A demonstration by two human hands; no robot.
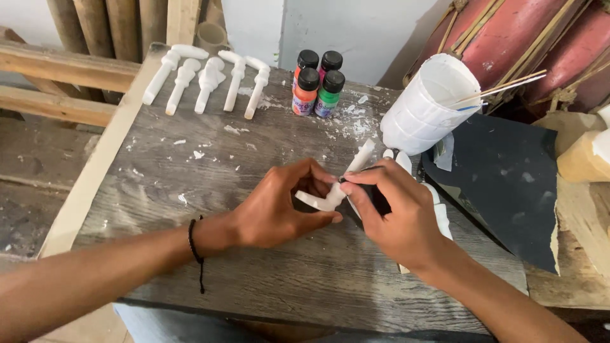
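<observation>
My left hand (279, 206) pinches a small white carved piece (333, 190) with a bent, elongated shape, held just above the worn grey wooden table (190, 190). My right hand (397, 216) presses against the same piece from the right, fingers closed around a dark scrap, probably sandpaper (380, 200), mostly hidden by the fingers. A black cord bracelet circles my left wrist. More white pieces (438, 213) lie under and beside my right hand.
Several white carved pieces (206, 79) lie in a row at the table's back left. Several small paint bottles (318, 86) stand behind. A white tilted container (429, 105) holds thin sticks. A dark sandpaper sheet (502, 184) lies right. Wooden beams run along the left.
</observation>
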